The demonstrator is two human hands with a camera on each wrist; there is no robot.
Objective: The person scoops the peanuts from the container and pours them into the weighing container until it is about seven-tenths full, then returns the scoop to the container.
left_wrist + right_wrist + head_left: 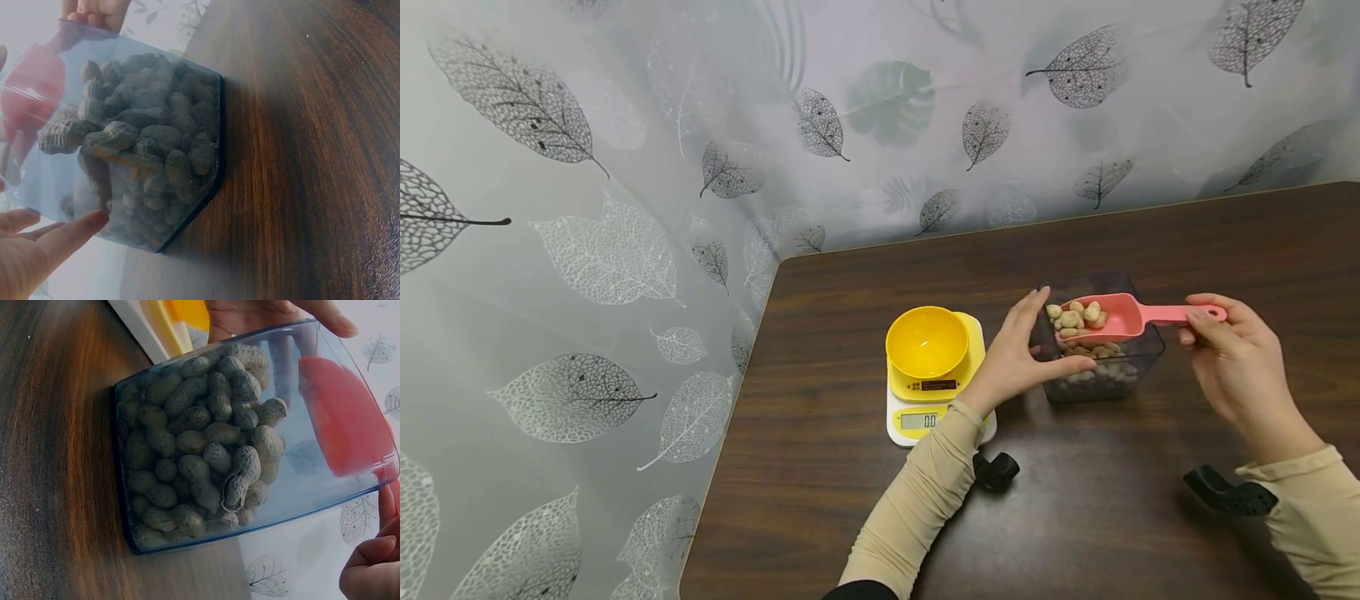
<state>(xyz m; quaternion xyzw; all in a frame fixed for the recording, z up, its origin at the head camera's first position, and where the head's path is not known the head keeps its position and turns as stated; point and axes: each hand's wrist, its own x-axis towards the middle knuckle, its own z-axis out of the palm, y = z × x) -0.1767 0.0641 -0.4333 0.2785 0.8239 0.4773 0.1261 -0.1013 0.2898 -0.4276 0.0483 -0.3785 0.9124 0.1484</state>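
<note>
A clear, dark-tinted plastic container [1138, 367] of unshelled peanuts [206, 450] stands on the table. My left hand [1011, 354] holds its left side, thumb along the near wall and fingers at the far left corner. In my right hand [1243, 367] is the handle of a pink scoop [1123, 315], gripped between thumb and fingers. Several peanuts lie in the scoop, which is over the container's open top. Through the tinted wall in the right wrist view, the scoop's bowl shows above the peanut heap.
Left of the container, a yellow and white kitchen scale [904, 392] bears a yellow bowl [927, 342]; its display reads 0.0. My left forearm crosses its near right corner. A leaf-patterned wall covering [895, 183] borders the brown wooden table [820, 467] behind and at left.
</note>
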